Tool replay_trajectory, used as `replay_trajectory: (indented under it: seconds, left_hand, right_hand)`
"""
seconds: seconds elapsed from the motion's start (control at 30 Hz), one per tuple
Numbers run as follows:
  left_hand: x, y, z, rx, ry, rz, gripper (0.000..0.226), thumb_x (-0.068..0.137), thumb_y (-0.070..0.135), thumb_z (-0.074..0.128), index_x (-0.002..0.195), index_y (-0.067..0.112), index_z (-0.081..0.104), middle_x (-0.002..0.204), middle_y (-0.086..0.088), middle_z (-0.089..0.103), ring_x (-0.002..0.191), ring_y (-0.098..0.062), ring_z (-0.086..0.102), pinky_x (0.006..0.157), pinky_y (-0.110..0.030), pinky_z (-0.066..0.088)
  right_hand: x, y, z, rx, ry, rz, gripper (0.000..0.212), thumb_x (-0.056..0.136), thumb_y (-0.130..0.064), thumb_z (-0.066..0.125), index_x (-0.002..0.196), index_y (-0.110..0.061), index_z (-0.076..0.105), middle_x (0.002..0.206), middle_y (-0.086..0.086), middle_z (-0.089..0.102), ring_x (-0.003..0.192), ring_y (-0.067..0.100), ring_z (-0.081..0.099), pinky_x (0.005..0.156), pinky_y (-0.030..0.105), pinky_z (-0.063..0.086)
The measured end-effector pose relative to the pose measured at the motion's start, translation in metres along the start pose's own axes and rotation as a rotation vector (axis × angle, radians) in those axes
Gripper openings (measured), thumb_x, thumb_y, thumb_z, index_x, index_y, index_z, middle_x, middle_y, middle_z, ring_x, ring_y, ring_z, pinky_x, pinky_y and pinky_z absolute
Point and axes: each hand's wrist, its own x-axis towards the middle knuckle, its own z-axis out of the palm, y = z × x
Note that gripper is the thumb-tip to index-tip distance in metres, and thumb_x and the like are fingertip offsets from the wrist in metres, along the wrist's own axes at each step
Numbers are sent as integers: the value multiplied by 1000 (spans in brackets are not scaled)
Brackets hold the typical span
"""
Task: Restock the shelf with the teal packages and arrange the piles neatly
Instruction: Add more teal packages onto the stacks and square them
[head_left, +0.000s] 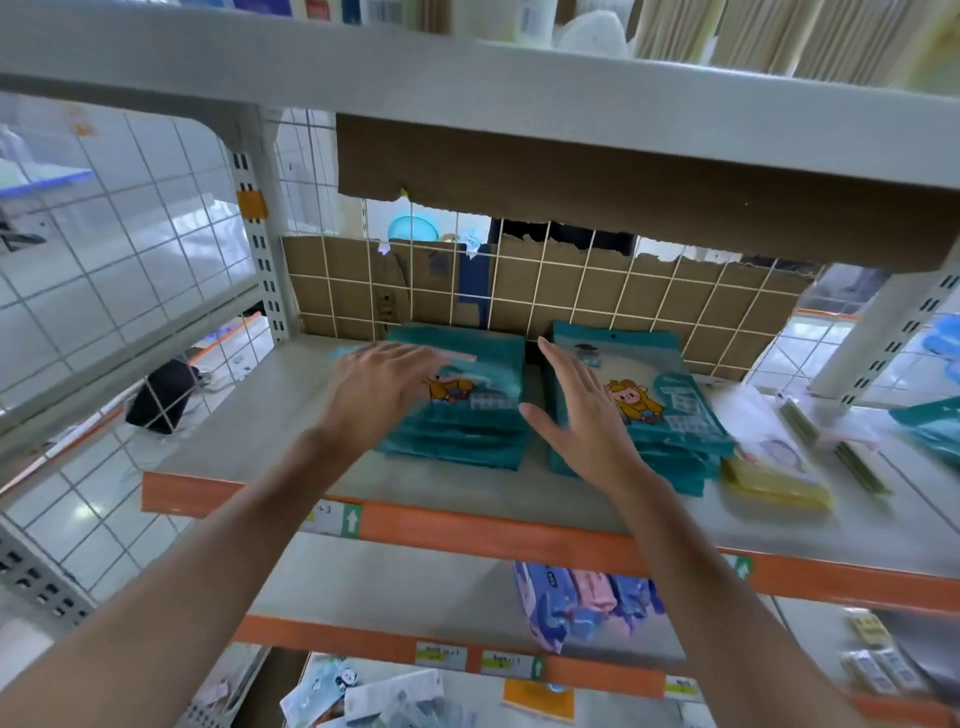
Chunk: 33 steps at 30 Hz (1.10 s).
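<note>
Two piles of teal packages with a cartoon print lie side by side on the grey shelf (249, 431) with the orange front strip. My left hand (379, 384) reaches over the left pile (467, 415), fingers stretched flat above its top package. My right hand (576, 410) stands on edge in the gap between the piles, fingers straight, its palm facing the left pile; the right pile (670, 410) lies behind it. Neither hand holds anything.
Yellow packets (774, 478) and thin green-edged packs (857, 467) lie right of the piles, another teal package (930, 426) at the far right. Cardboard and wire mesh (519, 291) back the shelf. Lower shelves hold blue and pink packs (576, 603). An upper shelf (467, 98) overhangs.
</note>
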Motion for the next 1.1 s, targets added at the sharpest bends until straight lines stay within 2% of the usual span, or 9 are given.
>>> replay_trajectory:
  seconds: [0.2,0.37,0.53,0.67,0.77,0.83,0.93,1.0,1.1]
  left_hand:
    - [45,3,-37,78,149,-13,27,92,18,42,91,10,68,77,-4,71,65,-21,67,63,-25,46]
    - [72,15,-59,143,196,4,35,93,28,37,95,12,68,80,-7,72,68,-27,68,63,-40,56]
    - [82,24,-71,155,228,-85,29,96,26,44,103,13,68,88,-10,71,78,-31,67,73,-44,54]
    - [84,24,-79,45,259,-189,26,96,26,48,107,11,67,98,-11,70,87,-29,65,81,-43,52]
    - [83,15,-77,51,306,-267,25,95,25,50,113,13,62,108,-8,67,97,-27,63,88,-43,50]
    - [83,15,-73,82,338,-238,33,91,30,54,119,11,55,115,-11,62,104,-29,58,92,-43,45]
    - [85,28,-61,234,156,132,51,84,48,48,124,16,47,124,-15,56,115,-31,49,101,-45,34]
    - [88,34,-49,286,10,377,52,79,50,54,120,17,54,125,-11,58,119,-27,47,104,-43,27]
    - [94,43,-39,176,-289,319,44,75,42,71,111,19,64,113,-1,65,111,-23,56,101,-33,28]
  right_hand:
    - [10,-2,-12,57,-15,-16,71,90,-43,53,149,-23,18,152,2,29,139,20,26,113,43,25]
    - [17,-9,-12,102,-97,9,74,86,-33,64,147,-23,24,141,-1,47,125,15,46,102,39,37]
    - [24,-15,-11,471,-139,109,37,84,-20,66,119,-15,54,120,-2,61,109,7,57,93,27,48]
    - [30,-18,-15,892,-138,241,17,84,-7,62,100,-12,58,105,5,65,97,20,66,82,36,55]
    - [32,-18,-29,895,-95,157,11,83,0,62,91,-8,60,89,-2,66,74,0,67,63,16,52]
    - [35,-15,-36,758,-102,91,10,82,-4,66,82,-13,61,79,-6,65,63,-3,62,58,13,46]
    - [40,-11,-40,589,-129,28,20,80,-10,71,67,-15,57,59,-6,52,48,0,45,51,17,34]
    - [41,-10,-42,560,-169,18,23,80,-12,72,64,-16,57,51,-9,47,45,1,37,48,19,27]
    - [39,-11,-46,623,-221,-3,25,77,-6,73,61,-17,58,45,-13,47,43,-1,37,45,16,26]
